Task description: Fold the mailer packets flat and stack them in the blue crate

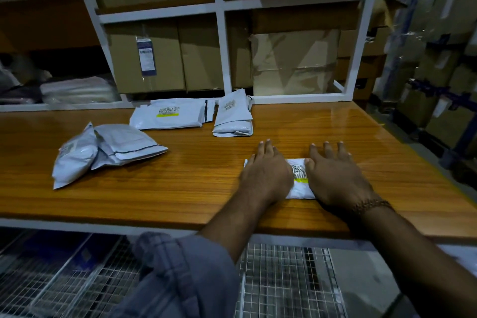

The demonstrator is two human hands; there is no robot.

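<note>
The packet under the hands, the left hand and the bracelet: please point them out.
packet [300, 183], head view, on its label between the hands.
left hand [267, 171], head view, on its back.
bracelet [371, 206], head view, on its beads at the right wrist.

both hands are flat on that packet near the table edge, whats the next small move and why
Probably lift it off the table: both the left hand and right hand press the packet flat with straight fingers, so it looks folded. No blue crate can be clearly made out here.

Both hands hide most of the white packet [300, 183] beneath.
</note>
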